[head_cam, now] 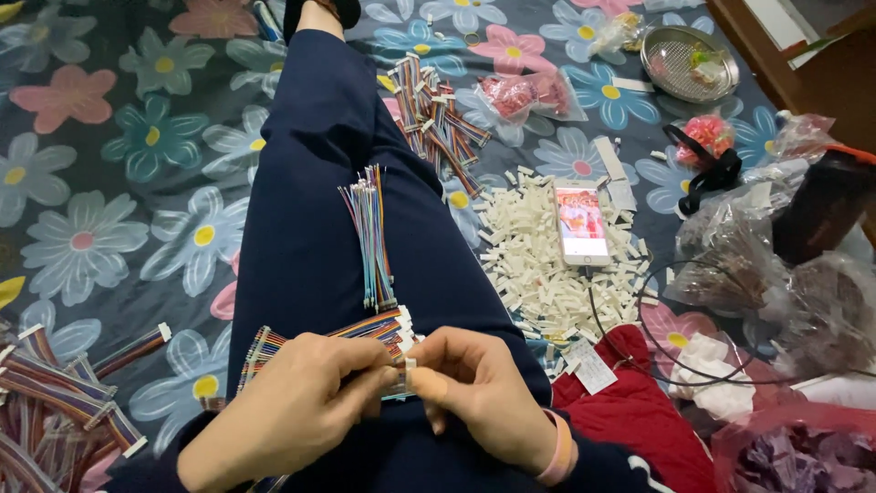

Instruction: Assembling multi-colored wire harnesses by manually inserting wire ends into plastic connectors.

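Left hand and right hand are pinching, fingers closed, a multicoloured ribbon-wire bundle with small white plastic connector; loose multicoloured wire bunch is lying at 12 o'clock.

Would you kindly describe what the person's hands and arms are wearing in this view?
Both hands are bare, with no gloves or rings visible. The right hand has a pink band around its wrist. The left hand shows nothing worn at the wrist; any sleeves are out of view.

Up and to the right of the fingers, a smartphone (screen lit) lies on a heap of white connector housings; farther off sits a round metal strainer, with a red cloth nearer.
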